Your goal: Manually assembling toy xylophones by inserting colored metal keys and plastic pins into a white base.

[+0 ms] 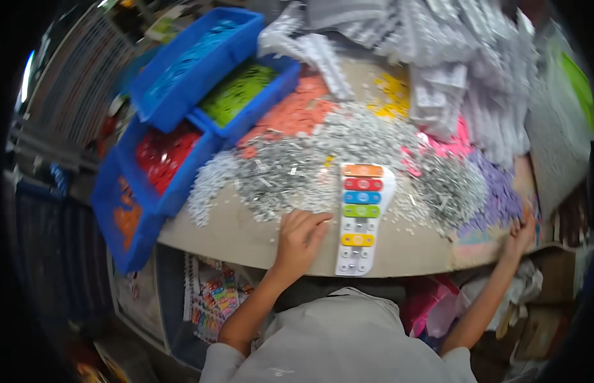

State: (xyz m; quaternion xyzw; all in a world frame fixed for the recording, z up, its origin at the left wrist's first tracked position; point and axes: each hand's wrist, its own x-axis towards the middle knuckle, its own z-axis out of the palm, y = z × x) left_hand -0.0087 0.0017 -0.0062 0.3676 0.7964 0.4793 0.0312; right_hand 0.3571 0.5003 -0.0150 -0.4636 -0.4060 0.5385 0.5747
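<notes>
A white plastic board [385, 185], shaped like a small toy xylophone, lies on the table in front of me. Across it sit an orange, red, blue and green bar, then a bare slot, a yellow bar [357, 240] and more bare slots with round pegs. Just left of the board is my left hand [301, 239], thumb and forefinger drawn close together; anything between them is too small to make out. My right hand [519, 235] reaches to the table's right edge beside a heap of purple pieces [495, 195]. Its fingers are blurred.
Heaps of silver metal pieces [271, 172], white pieces [357, 131] and coral pieces [294, 115] spread behind the board. Blue bins [158, 203] with sorted coloured pieces stand left. White stacked strips [437, 38] pile at the back. Below left sits a grey crate [172, 300].
</notes>
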